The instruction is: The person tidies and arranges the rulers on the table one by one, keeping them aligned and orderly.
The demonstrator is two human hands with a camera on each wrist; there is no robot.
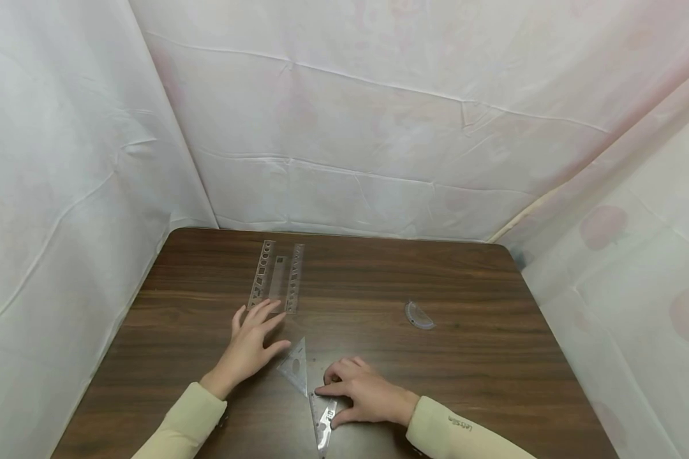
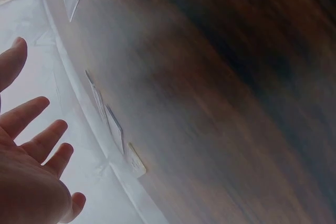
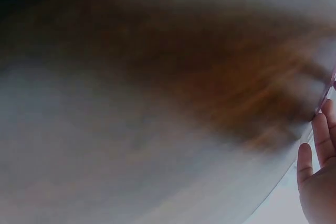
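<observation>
**Set squares under both hands, stencil rulers waiting at the back**

Set squares were the business of the moment. The small clear triangle [image 1: 296,368] lay flat on the dark wood table [image 1: 465,357], just beside the left hand [image 1: 251,347], whose fingers were spread wide and straight, holding nothing, thumb nearly at the triangle's edge. The fingertips reached close to the near ends of the stencil rulers [image 1: 277,275], three clear strips lying side by side toward the far left of the table.

Over on the other side, the right hand [image 1: 363,394] sat low on the long set square [image 1: 322,421], fingers curled down on its upper part and the thumb tucked at its edge, so it read as pinning or pinching the plastic against the table. The right wrist view was too blurred to settle how firm that hold was.

A small protractor [image 1: 418,315] lay well apart to the right, untouched.

By my reading, the step in hand was gathering or lining up the two triangles. The next move would call for a careful fingertip lift, since thin, flat plastic on smooth wood gives little edge to catch.
</observation>
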